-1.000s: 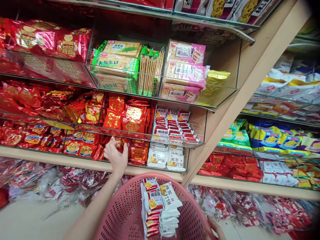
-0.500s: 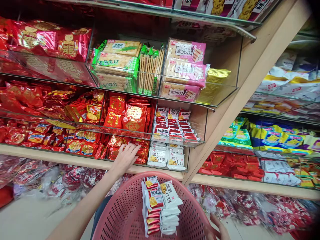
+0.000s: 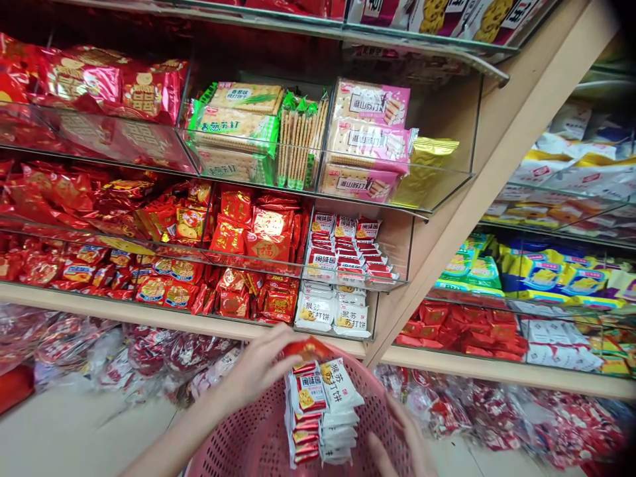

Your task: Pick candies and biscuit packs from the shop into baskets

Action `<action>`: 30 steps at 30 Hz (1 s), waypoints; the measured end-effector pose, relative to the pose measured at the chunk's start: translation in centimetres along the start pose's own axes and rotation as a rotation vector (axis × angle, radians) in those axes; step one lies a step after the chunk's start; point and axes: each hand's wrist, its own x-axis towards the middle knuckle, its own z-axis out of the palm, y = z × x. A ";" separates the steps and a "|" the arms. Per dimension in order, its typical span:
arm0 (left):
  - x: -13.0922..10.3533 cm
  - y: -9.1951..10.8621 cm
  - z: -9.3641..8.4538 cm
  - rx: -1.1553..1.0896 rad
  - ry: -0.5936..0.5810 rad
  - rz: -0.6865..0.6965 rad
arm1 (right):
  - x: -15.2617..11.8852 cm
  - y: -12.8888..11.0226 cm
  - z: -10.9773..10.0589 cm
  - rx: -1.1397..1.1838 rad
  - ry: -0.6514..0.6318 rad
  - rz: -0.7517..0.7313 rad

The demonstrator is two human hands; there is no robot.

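My left hand is closed on a small red snack packet over the far rim of a pink perforated plastic basket. Inside the basket stand two stacked rows of wrapped biscuits: red-and-white packets on the left, white packets on the right. At the basket's right side, my right hand is open, its thumb and fingers spread across the wall. Just beyond the basket, red packets like the held one lie in a bottom shelf bin, beside white biscuit packets.
Clear-fronted bins hold green cracker packs, pink cracker packs and red-and-white packets. A slanted wooden upright separates another shelf bay on the right. Plastic-wrapped bundles lie on the floor below the shelf.
My left hand has moved from the bottom red-packet bin down to the basket, now with a red packet in it. My right hand has shifted left over the basket's side.
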 end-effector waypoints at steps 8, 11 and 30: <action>-0.9 1.9 3.1 -0.752 -0.281 -0.421 | 1.4 -7.7 3.5 0.676 -0.462 0.469; -0.7 1.2 2.7 -0.761 -0.179 -0.436 | 2.1 -8.9 3.6 0.757 -0.533 0.547; -0.3 -7.4 -2.4 -0.068 0.658 -0.603 | 1.4 -6.9 5.2 0.855 -0.466 0.654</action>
